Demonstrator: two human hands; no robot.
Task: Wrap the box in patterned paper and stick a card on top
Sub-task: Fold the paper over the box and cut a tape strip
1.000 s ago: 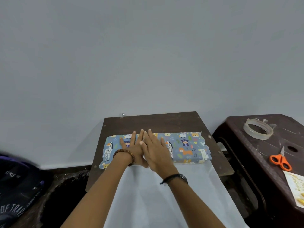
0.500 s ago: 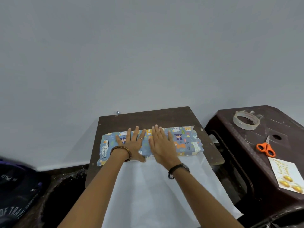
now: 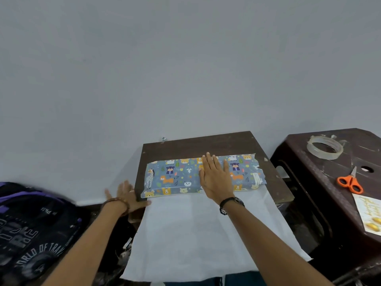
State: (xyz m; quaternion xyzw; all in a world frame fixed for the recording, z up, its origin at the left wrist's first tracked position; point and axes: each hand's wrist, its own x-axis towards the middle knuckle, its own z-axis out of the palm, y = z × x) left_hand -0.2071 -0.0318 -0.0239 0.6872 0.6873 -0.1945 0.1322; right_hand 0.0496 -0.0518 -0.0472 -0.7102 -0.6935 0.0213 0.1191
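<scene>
A box wrapped in animal-print paper [image 3: 177, 176] lies on a dark wooden desk [image 3: 206, 145] against a pale grey wall [image 3: 185, 69]. The right hand [image 3: 216, 178] presses flat on it, fingers straight; the blurred left hand [image 3: 125, 196], apparently spread, sits at the desk's edge. Tape roll [image 3: 324, 148], orange scissors [image 3: 350, 182] and card [image 3: 369, 213] rest on a stool [image 3: 309, 172].

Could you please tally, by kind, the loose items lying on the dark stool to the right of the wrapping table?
Tape rolls: 1, the clear tape roll
Scissors: 1, the orange-handled scissors
Cards: 1, the card with gold decoration, partly cut off by the frame edge
Total: 3 items on the stool
</scene>
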